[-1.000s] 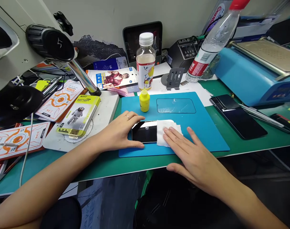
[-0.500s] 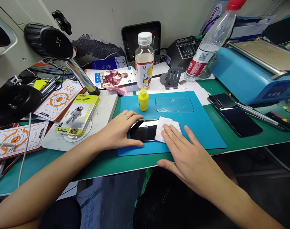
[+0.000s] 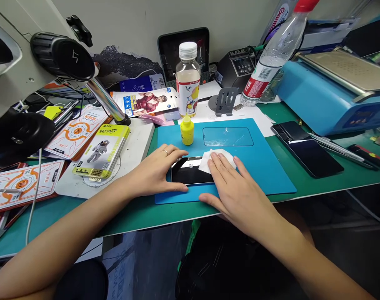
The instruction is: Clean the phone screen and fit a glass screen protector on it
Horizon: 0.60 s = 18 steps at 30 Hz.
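A phone (image 3: 193, 176) lies screen up on the blue mat (image 3: 261, 166), its black glass reflecting light. My left hand (image 3: 158, 171) is closed on its left end, thumb along the near edge and fingers at the far edge. Under the fingers of my right hand (image 3: 235, 183) a folded white wipe (image 3: 205, 161) is held against the right part of the screen; that end of the phone is hidden. The right thumb sticks out toward the near side. Beyond the phone stand a small yellow bottle (image 3: 187, 132) and, lying flat, a clear screen protector (image 3: 228, 137) with a black border.
A second dark phone (image 3: 308, 148) and tweezers (image 3: 343, 151) lie at the right, before a blue machine (image 3: 321, 93). Drink bottles (image 3: 188, 83) stand behind the mat. At left are a microscope stand (image 3: 107, 100), a yellow battery box (image 3: 102, 150) and orange-white boxes (image 3: 24, 183).
My right hand has slid the wipe a little left and away from me across the screen. My left hand and the phone have stayed in place.
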Tool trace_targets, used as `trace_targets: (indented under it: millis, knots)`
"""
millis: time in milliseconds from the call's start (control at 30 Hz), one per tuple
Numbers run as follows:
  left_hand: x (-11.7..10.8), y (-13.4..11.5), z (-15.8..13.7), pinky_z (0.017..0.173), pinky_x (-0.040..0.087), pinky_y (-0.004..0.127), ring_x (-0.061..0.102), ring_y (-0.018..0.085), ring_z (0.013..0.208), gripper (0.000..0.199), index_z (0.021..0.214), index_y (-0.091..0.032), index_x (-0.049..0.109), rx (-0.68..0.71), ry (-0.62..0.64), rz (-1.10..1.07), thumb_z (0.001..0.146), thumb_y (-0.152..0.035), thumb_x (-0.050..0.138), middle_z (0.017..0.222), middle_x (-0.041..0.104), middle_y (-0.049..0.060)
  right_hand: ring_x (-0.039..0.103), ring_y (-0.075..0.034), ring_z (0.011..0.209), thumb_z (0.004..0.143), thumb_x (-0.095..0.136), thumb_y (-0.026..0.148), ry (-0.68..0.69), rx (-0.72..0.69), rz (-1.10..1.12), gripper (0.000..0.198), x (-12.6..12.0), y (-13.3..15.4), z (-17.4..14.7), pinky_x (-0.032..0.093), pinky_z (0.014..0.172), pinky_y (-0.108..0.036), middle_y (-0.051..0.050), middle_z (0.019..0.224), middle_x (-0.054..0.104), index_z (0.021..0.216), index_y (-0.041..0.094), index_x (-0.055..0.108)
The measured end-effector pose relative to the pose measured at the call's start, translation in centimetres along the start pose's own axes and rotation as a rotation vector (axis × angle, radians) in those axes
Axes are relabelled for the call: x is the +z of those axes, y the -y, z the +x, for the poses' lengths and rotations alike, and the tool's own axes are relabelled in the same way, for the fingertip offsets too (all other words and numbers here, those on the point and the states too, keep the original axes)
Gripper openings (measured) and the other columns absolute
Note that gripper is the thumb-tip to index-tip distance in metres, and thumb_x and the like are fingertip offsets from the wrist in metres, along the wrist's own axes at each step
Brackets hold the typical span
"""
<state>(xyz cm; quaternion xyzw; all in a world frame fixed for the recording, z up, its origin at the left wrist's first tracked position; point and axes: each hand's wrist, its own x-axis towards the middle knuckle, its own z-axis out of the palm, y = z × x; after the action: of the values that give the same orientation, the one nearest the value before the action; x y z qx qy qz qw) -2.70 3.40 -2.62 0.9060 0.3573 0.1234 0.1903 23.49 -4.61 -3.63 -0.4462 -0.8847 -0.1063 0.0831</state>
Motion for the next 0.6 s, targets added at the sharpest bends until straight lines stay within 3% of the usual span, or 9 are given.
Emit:
trace_targets:
  millis: [233, 433, 600]
  knots:
    - [0.0, 0.0, 0.1, 0.104, 0.05, 0.05, 0.058, 0.032, 0.119, 0.078, 0.141, -0.02, 0.05, 0.005, 0.003, -0.004, 0.083, -0.065, 0.077, 0.134, 0.061, 0.014, 0.049, -0.042, 0.146, 0.106, 0.034, 0.059, -0.015, -0.031, 0.015, 0.08, 0.0, 0.4, -0.8, 0.041, 0.118, -0.063, -0.031, 0.157, 0.048, 0.149, -0.007, 0.049]
    - [0.0, 0.0, 0.0, 0.105, 0.05, 0.05, 0.058, 0.032, 0.12, 0.079, 0.142, -0.021, 0.049, -0.003, 0.003, -0.01, 0.083, -0.066, 0.077, 0.136, 0.06, 0.013, 0.051, -0.042, 0.145, 0.105, 0.04, 0.057, -0.005, -0.004, 0.033, 0.078, 0.2, 0.2, 0.6, 0.042, 0.117, -0.063, -0.031, 0.157, 0.049, 0.15, -0.006, 0.049]
    - [-0.1, 0.0, 0.0, 0.104, 0.05, 0.049, 0.058, 0.032, 0.119, 0.077, 0.142, -0.023, 0.049, -0.005, 0.003, -0.02, 0.083, -0.063, 0.078, 0.135, 0.06, 0.012, 0.052, -0.039, 0.145, 0.107, 0.041, 0.049, -0.021, -0.034, 0.04, 0.065, -0.1, -0.3, -0.3, 0.042, 0.117, -0.064, -0.026, 0.156, 0.053, 0.149, 0.0, 0.052]
